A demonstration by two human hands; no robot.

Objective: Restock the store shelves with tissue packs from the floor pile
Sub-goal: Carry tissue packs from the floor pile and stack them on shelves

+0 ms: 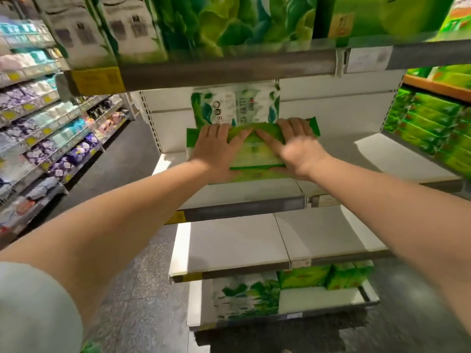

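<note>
With both hands, left (216, 146) and right (293, 146), lying flat on the green tissue pack (254, 151), push evenly toward the shelf's (382, 159) back edge, against the upright pack (235, 105).

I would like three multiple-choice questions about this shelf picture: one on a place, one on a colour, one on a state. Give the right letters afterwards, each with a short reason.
1. Where does the tissue pack under the hands lie?
A. On the floor
B. On the white shelf board, in front of an upright pack
C. On the top shelf

2. What colour is this pack mainly?
A. Purple
B. Orange
C. Green

3. How do the hands meet the pack?
A. Both lie on top of it, fingers fairly straight
B. Only one touches it
C. Both hang away from it

Answers:
1 B: it lies on the shelf board, with the upright pack standing behind it.
2 C: its wrapper is green.
3 A: the left hand and right hand both rest on its top, pointing inward.
</note>
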